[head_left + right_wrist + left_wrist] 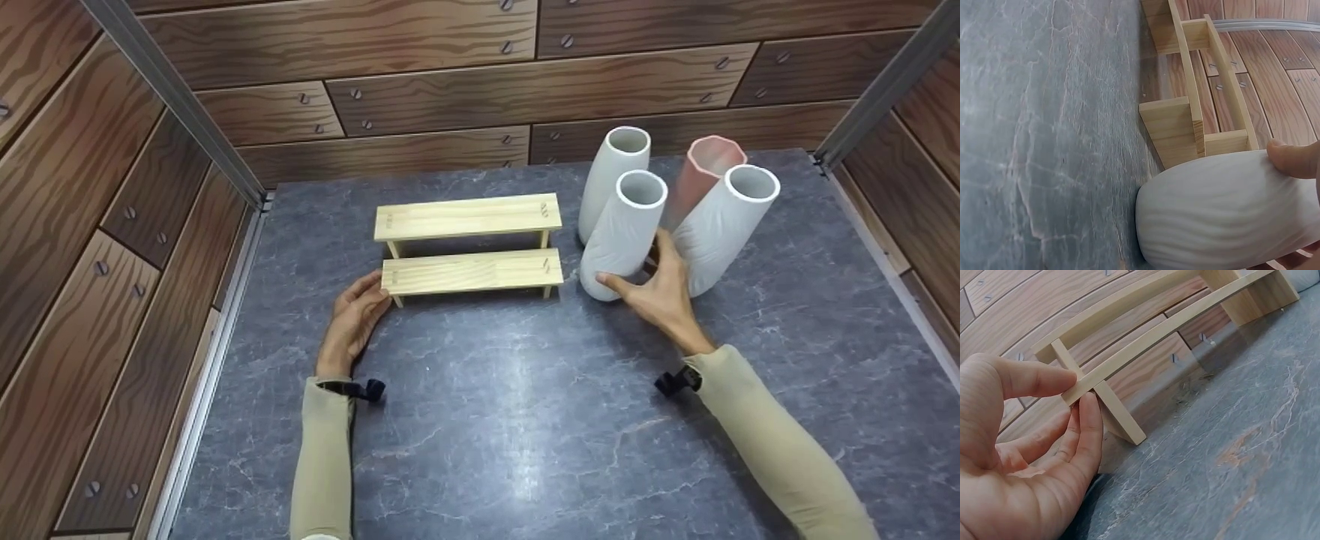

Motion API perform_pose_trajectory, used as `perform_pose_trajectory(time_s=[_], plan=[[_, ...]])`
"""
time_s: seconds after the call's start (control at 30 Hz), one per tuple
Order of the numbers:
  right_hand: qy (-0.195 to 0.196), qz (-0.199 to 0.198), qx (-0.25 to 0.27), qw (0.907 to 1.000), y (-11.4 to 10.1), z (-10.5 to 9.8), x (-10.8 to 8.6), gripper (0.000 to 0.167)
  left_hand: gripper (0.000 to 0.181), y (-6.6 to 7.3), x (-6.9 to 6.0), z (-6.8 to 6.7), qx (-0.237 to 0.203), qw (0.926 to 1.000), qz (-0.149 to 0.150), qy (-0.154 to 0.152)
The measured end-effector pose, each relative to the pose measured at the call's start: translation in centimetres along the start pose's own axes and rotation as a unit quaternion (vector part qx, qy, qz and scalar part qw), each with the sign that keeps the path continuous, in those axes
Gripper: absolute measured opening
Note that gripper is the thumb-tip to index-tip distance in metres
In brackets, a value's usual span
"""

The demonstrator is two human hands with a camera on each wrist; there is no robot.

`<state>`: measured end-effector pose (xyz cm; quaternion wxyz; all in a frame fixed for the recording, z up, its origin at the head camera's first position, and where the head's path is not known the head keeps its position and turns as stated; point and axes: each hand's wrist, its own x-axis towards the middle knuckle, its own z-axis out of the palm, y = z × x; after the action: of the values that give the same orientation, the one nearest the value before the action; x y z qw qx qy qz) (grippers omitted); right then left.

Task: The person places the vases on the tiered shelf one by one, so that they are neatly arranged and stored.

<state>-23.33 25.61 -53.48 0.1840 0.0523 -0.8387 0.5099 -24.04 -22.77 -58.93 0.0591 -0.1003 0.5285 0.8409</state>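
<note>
My left hand pinches the left end of the lower front plank of a pale wooden two-tier stand, thumb and index side above, other fingers below, as the left wrist view shows. The stand's legs rest on the dark table. My right hand grips a white ribbed vase low down, thumb on its near side; the other fingers pass behind it, partly hidden. In the right wrist view this vase stands with its base at the tabletop, close to the stand's right end.
Another white vase stands behind the held one. A pink faceted vase and a leaning-looking white vase are to its right, close to my right hand. Wood-patterned walls and metal rails bound the marbled table.
</note>
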Motion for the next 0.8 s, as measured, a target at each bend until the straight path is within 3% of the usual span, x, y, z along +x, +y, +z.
perform_pose_trajectory(time_s=[0.8], plan=[[-0.001,-0.022,0.003,0.9998,-3.0,-0.8,0.6,0.085,0.06,-0.1,-0.1,0.0,-0.005,1.0,0.006,0.004]])
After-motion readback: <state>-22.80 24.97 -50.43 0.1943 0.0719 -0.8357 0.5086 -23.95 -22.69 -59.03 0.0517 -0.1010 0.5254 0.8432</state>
